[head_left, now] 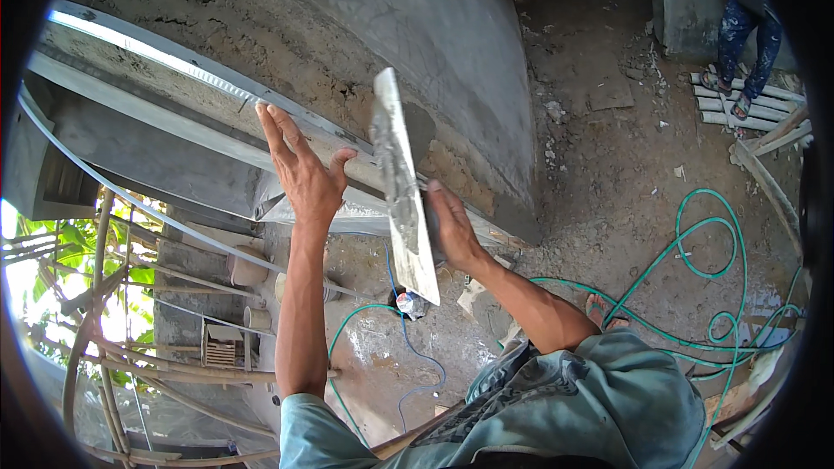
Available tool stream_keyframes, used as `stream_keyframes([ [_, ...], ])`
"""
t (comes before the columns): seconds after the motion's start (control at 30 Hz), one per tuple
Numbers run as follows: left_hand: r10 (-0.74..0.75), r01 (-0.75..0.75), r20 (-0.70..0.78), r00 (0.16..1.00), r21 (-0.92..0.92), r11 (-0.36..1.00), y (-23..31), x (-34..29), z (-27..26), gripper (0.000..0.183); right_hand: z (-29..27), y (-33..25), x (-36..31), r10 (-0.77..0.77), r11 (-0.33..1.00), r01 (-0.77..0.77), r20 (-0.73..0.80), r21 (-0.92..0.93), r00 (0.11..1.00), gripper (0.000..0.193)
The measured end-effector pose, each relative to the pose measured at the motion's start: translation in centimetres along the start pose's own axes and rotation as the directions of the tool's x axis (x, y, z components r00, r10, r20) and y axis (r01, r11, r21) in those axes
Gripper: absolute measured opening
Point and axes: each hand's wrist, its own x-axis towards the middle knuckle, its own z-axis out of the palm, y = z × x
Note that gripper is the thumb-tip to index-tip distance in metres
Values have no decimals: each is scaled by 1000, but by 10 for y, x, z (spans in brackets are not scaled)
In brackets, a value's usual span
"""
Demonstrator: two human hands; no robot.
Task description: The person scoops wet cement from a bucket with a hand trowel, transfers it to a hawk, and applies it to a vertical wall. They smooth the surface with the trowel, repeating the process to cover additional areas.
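In my right hand (452,224) is the handle of a long rectangular plastering trowel (407,182), closed in my fingers. The blade stands on edge, with grey wet mortar smeared along its face. My left hand (306,175) is open, thumb apart from the fingers. Its fingertips are at a long metal straightedge (187,61) lying along the ledge; whether they press on it I cannot tell. Behind the blade, a darker damp patch of mortar (420,128) shows on the rough brown part of the wall. Smooth grey plaster (426,22) covers the wall further off.
A green hose (638,274) loops over the dirt floor at right. Another person (749,30) stands at far right by white pipes (756,113). Bamboo poles (104,295) rise at left. A thin blue cord (426,356) and a small round container (412,304) lie below the trowel.
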Motion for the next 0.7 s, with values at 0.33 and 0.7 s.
stream_keyframes([
  [0.33, -34, 34, 18, 999, -9, 999, 6, -1, 1, 133, -89, 51, 58, -75, 780, -266, -506, -567, 859, 42],
  [0.7, -38, 37, -10, 999, -6, 999, 4, 1, 11, 130, -26, 39, -7, -61, 710, -96, -196, -697, 979, 35],
])
